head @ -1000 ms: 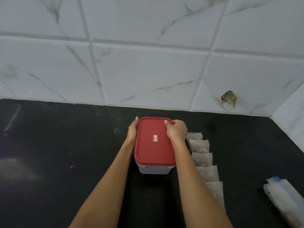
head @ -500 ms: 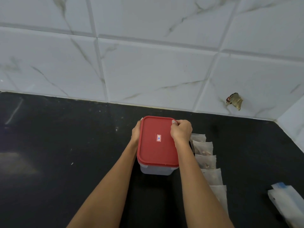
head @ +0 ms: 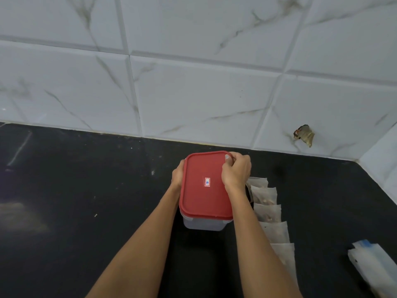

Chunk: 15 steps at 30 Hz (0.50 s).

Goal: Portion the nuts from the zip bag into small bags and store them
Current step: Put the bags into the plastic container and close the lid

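A clear plastic box point(head: 204, 224) with a red lid point(head: 204, 201) stands on the black counter point(head: 86, 201). My left hand point(head: 177, 175) holds the box's left side, fingers mostly hidden behind the lid edge. My right hand point(head: 236, 172) grips the lid's far right corner, thumb on top of the rim. To the right of the box lies a row of several small clear bags point(head: 268, 211) with nuts inside. A larger zip bag point(head: 373, 265) with a blue strip lies at the right edge.
White marble-look wall tiles point(head: 193, 93) rise behind the counter and turn a corner at the right. A chipped hole point(head: 304, 135) shows in the tile above the bags.
My right hand's fingers have curled tighter around the lid's far right corner. My left hand has slid lower beside the box. The view moved slightly closer.
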Each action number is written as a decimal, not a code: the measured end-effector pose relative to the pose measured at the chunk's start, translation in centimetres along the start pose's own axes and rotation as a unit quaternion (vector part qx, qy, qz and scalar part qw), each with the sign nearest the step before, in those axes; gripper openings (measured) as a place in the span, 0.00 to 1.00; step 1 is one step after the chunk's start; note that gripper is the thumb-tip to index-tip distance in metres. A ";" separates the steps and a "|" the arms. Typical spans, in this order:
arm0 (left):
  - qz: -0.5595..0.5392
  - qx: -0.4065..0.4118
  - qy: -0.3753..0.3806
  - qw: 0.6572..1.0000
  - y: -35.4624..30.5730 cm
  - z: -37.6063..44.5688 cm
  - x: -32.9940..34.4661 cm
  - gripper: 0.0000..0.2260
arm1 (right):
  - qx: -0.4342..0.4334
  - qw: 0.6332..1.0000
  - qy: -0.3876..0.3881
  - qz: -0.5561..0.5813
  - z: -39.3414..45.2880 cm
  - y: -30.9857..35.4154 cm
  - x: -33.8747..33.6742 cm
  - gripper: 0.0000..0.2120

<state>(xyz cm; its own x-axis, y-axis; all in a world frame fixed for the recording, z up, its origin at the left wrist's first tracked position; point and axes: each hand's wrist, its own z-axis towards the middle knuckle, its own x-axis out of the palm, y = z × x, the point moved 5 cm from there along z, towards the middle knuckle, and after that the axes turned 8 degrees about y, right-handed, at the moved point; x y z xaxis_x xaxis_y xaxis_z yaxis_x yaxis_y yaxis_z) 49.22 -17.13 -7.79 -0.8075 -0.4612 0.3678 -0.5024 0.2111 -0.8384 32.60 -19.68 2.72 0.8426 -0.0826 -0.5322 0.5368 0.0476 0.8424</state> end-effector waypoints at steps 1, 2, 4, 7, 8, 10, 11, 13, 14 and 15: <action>0.003 0.006 0.000 1.000 0.0 0.0 0.0 0.13 | -0.010 1.000 -0.004 0.008 -0.1 0.1 -0.1 0.08; 0.007 0.010 -0.001 1.000 -0.1 -0.1 -0.1 0.12 | -0.022 1.000 -0.008 0.016 -0.3 0.3 -0.2 0.09; 0.010 0.016 0.000 1.000 -0.5 -0.7 0.3 0.10 | -0.044 0.998 -0.019 0.031 -0.5 0.6 -0.5 0.09; 0.011 0.015 0.007 1.000 -0.4 -0.6 0.4 0.11 | -0.075 0.996 -0.034 0.041 -0.9 1.1 -0.7 0.08; 0.011 0.013 0.009 1.000 -0.3 -0.3 0.4 0.12 | -0.084 0.995 -0.038 0.043 -1.0 1.2 -0.7 0.08; 0.015 0.010 0.013 1.000 -0.3 -0.2 0.4 0.12 | -0.093 0.993 -0.055 0.055 -1.1 1.3 -1.0 0.08; 0.016 0.009 0.012 1.000 -0.2 -0.1 0.4 0.11 | -0.096 0.991 -0.066 0.066 -1.2 1.2 -1.1 0.08; 0.017 0.004 0.016 1.000 -0.2 -0.1 0.6 0.11 | -0.102 0.988 -0.080 0.084 -1.4 1.3 -1.5 0.08; 0.015 0.001 0.021 1.000 -0.1 0.0 0.7 0.11 | -0.106 0.987 -0.085 0.090 -1.6 1.3 -1.7 0.08; 0.014 0.000 0.027 1.000 0.0 0.1 0.7 0.11 | -0.107 0.985 -0.090 0.096 -1.7 1.3 -1.8 0.08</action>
<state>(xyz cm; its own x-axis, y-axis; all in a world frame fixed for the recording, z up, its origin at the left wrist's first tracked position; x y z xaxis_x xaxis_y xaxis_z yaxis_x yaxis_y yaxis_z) 48.65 -17.53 -7.53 -0.8368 -0.4084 0.3646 -0.4789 0.2233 -0.8490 31.85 -17.78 4.60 0.9183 -0.2257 -0.3254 0.3819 0.2876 0.8783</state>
